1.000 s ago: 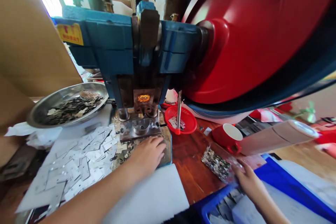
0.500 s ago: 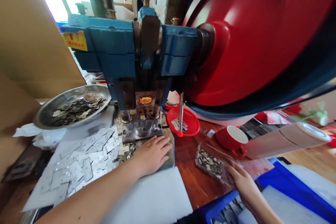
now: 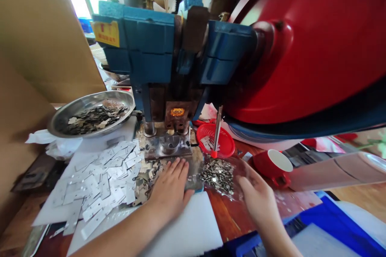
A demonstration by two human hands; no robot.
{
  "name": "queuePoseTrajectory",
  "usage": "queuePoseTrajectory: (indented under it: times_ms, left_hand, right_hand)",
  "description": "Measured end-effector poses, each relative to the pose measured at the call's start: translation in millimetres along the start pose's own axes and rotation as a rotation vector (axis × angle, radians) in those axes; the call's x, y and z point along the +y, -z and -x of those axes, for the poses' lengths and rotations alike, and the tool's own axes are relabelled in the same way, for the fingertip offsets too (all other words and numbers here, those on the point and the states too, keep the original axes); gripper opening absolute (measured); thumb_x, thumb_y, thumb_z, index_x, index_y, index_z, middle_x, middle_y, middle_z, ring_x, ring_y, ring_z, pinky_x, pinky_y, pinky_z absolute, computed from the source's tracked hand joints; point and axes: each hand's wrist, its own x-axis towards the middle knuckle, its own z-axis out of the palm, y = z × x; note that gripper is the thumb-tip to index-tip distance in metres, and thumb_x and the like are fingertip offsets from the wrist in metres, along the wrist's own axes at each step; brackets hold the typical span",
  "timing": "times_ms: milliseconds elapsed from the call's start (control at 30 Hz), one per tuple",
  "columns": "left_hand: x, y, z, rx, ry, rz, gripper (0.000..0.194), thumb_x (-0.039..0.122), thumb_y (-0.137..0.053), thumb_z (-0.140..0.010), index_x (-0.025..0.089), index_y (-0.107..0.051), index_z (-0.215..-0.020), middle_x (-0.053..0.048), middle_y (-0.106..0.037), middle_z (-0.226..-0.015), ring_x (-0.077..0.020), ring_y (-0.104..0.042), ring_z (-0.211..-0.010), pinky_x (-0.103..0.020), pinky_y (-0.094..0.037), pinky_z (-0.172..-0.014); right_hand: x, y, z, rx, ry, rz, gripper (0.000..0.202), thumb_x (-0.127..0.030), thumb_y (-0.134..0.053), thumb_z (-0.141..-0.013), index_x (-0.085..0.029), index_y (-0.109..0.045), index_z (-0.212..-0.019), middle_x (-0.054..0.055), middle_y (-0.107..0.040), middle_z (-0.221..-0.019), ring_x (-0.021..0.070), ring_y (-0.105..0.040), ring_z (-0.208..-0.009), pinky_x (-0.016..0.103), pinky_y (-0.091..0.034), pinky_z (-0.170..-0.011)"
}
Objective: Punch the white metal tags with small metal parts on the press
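Observation:
My left hand (image 3: pixel 171 186) lies palm down, fingers stretched out, on small metal pieces (image 3: pixel 144 182) just in front of the press's die block (image 3: pixel 169 146). My right hand (image 3: pixel 256 188) grips the right side of a clear plastic box (image 3: pixel 221 176) full of small metal bits, near the right edge of the press base. Flat silver plates (image 3: pixel 102 184) lie heaped on a white sheet to the left of my left hand.
A blue press (image 3: pixel 147 48) with a big red flywheel (image 3: pixel 316 48) stands ahead. Left is a steel bowl (image 3: pixel 90 128) of metal pieces. Right are a red basket (image 3: pixel 227 140), a red mug (image 3: pixel 273 164), a pale bottle (image 3: pixel 337 170) and a blue bin (image 3: pixel 334 217).
My right hand has brought the clear box leftward to the press base. My left hand has shifted a little, with its fingers now pointing toward the die block. The camera view has shifted too.

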Motion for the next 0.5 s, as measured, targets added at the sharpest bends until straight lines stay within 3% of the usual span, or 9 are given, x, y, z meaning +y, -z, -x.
queuePoseTrajectory:
  times_ms: [100,300,500]
  left_hand:
    - [4,-9.1,-2,0.006,0.069,0.006,0.072,0.042,-0.052,-0.082,0.007,-0.031,-0.141,-0.018,-0.034,-0.146,-0.0319,-0.026,-0.138,-0.051,-0.024,-0.113]
    - [-3,-15.2,-2,0.086,0.161,0.018,0.087,0.042,-0.06,-0.078,0.007,-0.016,-0.145,-0.021,-0.037,-0.144,-0.0322,-0.031,-0.135,-0.05,-0.026,-0.111]
    - [-5,-11.3,-3,0.055,0.192,0.043,0.091,0.039,-0.064,-0.077,0.007,-0.014,-0.145,-0.021,-0.041,-0.141,-0.0309,-0.036,-0.133,-0.048,-0.027,-0.111]
  right_hand:
    - [-11,-21,8,-0.01,0.06,0.116,0.064,-0.039,-0.051,-0.073,-0.012,-0.051,-0.131,-0.003,-0.056,-0.054,0.0127,-0.047,-0.048,0.023,-0.038,-0.05]
    - [-21,-43,22,0.067,0.171,0.383,0.059,-0.039,-0.048,-0.078,-0.015,-0.05,-0.132,-0.005,-0.051,-0.052,0.013,-0.048,-0.049,0.023,-0.038,-0.051]
    - [-26,-61,45,0.087,0.284,0.518,0.063,-0.047,-0.046,-0.079,-0.012,-0.051,-0.131,-0.005,-0.05,-0.049,0.0146,-0.051,-0.047,0.023,-0.04,-0.049]
